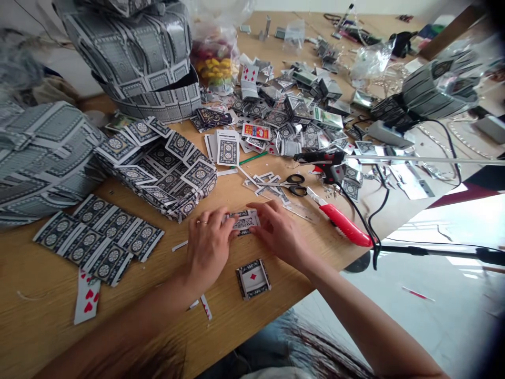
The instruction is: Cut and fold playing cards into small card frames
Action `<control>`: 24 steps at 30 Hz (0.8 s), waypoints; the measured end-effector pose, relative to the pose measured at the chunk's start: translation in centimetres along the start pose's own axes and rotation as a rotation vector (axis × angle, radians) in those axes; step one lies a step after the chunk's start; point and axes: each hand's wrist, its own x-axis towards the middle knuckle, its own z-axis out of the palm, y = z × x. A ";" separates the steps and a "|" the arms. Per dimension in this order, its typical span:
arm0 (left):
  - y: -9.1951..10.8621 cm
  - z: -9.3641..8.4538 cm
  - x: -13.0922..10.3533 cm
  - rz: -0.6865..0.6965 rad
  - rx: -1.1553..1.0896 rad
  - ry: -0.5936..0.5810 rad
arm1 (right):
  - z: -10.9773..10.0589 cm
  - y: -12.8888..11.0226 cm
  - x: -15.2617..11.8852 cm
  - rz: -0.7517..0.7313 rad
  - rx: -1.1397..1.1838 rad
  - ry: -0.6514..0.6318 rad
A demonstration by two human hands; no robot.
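My left hand, with a ring on one finger, grips the left end of a folded playing card just above the wooden table. The fingers of my right hand close on its right end. Dark patterned strips show along the card's long edges, and part of it is hidden by my fingers. Nearer to me lies a square folded card with a red diamond in its middle. Beyond my left hand stands an open basket woven from folded cards. To the left rests a flat woven card panel.
Scissors, a red-handled cutter and a black glue gun with a trailing cord lie to the right. A stack of cards and a heap of folded cards lie behind. Large woven card bags stand left.
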 end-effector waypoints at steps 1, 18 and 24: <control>0.1 0.1 -0.2 0.056 0.041 0.022 | 0.0 0.1 -0.1 -0.033 -0.037 -0.004; -1.1 1.9 -0.6 0.185 -0.192 0.121 | -1.2 0.1 2.0 -0.317 -0.209 -0.047; -1.7 1.8 -0.6 0.150 -0.282 0.188 | -1.3 -0.6 1.5 -0.213 -0.243 -0.056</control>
